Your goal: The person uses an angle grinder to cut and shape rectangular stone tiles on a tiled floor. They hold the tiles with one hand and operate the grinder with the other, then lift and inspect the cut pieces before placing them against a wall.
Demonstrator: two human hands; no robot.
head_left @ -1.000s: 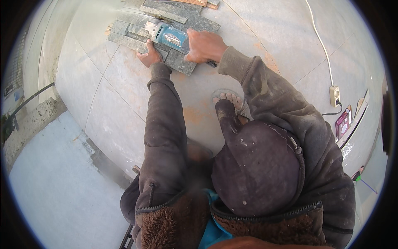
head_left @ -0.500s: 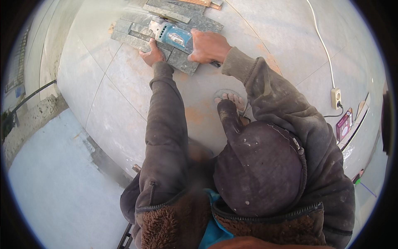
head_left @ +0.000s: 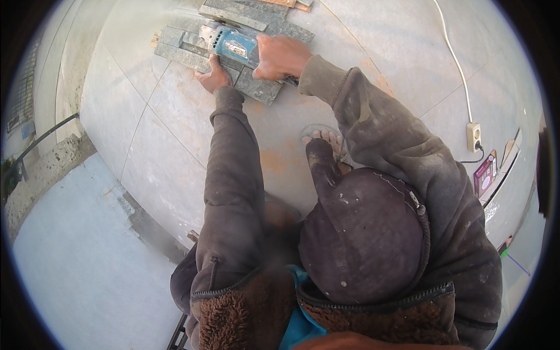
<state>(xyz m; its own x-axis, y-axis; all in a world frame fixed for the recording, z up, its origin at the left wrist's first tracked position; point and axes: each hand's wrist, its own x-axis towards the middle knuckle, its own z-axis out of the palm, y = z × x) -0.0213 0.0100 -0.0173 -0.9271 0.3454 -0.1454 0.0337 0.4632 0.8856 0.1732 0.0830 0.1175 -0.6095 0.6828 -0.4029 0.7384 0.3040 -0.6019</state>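
A blue angle grinder [head_left: 236, 46] lies across a grey stone cladding panel [head_left: 262, 88] on the floor, its metal head toward the left. My right hand [head_left: 281, 56] is wrapped round the grinder's rear body. At the panel's near edge, my left hand [head_left: 213, 77] grips the stone, thumb on top beside the grinder; its other fingers are partly hidden. The cutting disc cannot be made out clearly behind the head. Pale dust hangs to the left of the grinder.
More grey stone strips [head_left: 233, 16] lie beyond the grinder. To the right, a white cable [head_left: 455, 52] runs to a socket block [head_left: 473, 137] with a black plug, near a purple box [head_left: 484, 175]. My bare foot [head_left: 324, 139] rests on the tiled floor [head_left: 157, 140], below the panel.
My right hand has moved the grinder a short way left and slightly farther along the stone. The left hand and the panel stay in nearly the same place.
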